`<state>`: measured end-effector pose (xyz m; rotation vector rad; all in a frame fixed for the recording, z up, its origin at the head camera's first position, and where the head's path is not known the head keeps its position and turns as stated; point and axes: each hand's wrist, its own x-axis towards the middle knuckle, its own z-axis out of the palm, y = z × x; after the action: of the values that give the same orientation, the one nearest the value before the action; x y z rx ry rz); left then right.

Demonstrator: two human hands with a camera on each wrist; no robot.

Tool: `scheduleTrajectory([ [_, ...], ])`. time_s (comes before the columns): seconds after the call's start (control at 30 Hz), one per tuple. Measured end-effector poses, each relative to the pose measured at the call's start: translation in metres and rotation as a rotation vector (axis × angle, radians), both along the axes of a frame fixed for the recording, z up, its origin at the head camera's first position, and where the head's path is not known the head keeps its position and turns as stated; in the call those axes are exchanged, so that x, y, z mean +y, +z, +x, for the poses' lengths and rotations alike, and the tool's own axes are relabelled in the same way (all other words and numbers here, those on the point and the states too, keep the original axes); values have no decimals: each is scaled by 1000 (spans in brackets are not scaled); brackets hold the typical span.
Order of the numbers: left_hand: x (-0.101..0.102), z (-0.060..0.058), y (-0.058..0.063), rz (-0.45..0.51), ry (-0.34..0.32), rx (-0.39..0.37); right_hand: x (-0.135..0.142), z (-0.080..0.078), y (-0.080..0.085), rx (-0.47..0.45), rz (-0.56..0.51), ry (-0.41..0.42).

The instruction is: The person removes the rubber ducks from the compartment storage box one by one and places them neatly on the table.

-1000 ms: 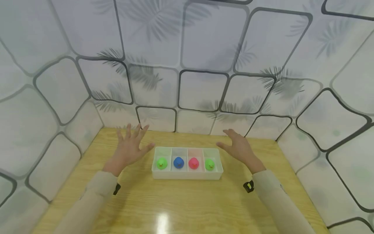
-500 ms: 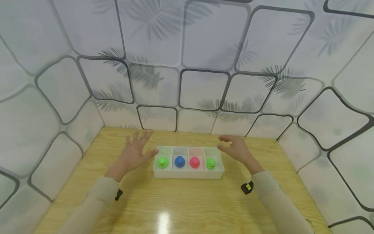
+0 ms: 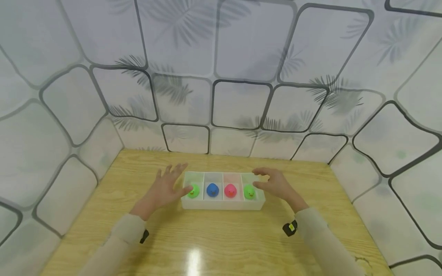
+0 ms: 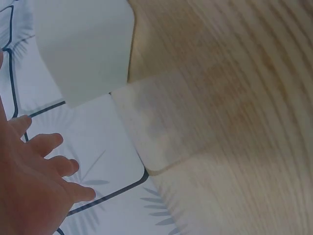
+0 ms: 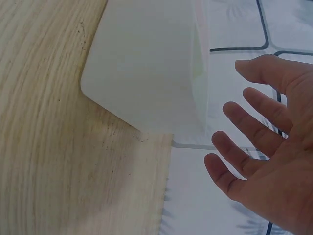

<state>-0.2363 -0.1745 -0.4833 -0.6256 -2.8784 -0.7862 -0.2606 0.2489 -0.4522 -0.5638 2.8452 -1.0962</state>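
Note:
A white tray with several compartments stands on the table, a small toy duck in each. From left to right come a green duck, a blue duck, a pink duck and another green duck. My left hand hovers at the tray's left end, fingers spread, its thumb overlapping the left green duck in the head view. Over the right end is my right hand, fingers loosely bent, thumb apart from them. Both hands hold nothing; the wrist views show them beside the tray's end walls.
The wooden table extends in front of the tray and to both sides. A pale wall covering with dark outlines and leaf prints encloses the back and sides. Each wrist wears a small black device.
Both hands have come down and inward toward the tray's ends. The left thumb now overlaps the left compartment, and the right fingertips reach over the right one. The tray and ducks stay put.

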Motion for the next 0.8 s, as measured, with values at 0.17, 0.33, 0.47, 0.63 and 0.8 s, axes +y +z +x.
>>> scheduleTrajectory([
  [0.17, 3, 1, -7, -18, -9, -1, -3, 4, -5, -3, 3, 34],
  [0.33, 5, 2, -12, -23, -20, 9, -4, 3, -11, -2, 38, 45],
  [0.47, 7, 3, -16, -32, -22, -5, -4, 1, -19, -31, 71, 49],
  [0.63, 8, 5, -18, -31, -21, -34, -6, -1, -28, -54, 83, 56],
  [0.8, 8, 6, -20, -32, -14, -58, -8, -2, -32, -53, 118, 75],
])
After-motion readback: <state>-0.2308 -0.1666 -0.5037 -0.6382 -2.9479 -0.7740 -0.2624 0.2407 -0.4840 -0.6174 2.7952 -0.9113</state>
